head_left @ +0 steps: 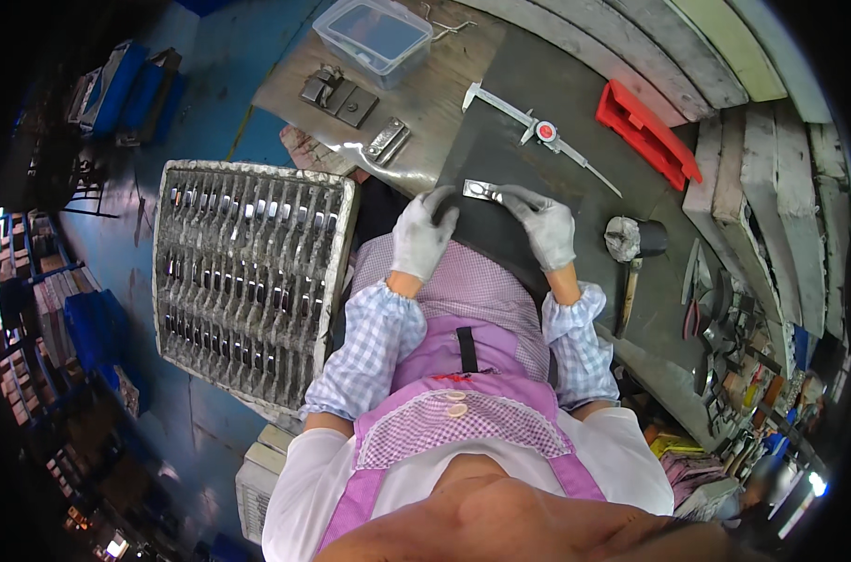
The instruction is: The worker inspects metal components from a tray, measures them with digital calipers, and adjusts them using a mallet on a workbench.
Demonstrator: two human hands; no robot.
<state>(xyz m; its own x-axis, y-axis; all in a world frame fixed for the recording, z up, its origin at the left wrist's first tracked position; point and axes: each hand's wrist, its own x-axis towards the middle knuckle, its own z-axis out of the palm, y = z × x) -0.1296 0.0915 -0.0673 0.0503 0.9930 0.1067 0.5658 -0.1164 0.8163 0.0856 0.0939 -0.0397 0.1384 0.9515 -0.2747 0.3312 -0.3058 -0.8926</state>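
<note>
A small shiny metal plate with a round feature (478,190) is over the dark grey mat at the bench's near edge. Gripping its right end between gloved fingertips is my right hand (544,228). My left hand (423,232), also in a white glove, is just left of the plate. Its fingers curl, with a gap between thumb and forefinger, and nothing shows in them. Farther off on the mat lies a dial caliper (545,131). A metal clip-like part (388,140) and a dark metal fixture (341,96) rest on the bench to the left.
A dirty tray with rows of shiny metal parts (348,225) stands at my left. A clear plastic box (373,37) and an open red case (646,133) are at the back. On the right are a hammer (629,281), pliers (692,314) and stacked grey boards (758,187).
</note>
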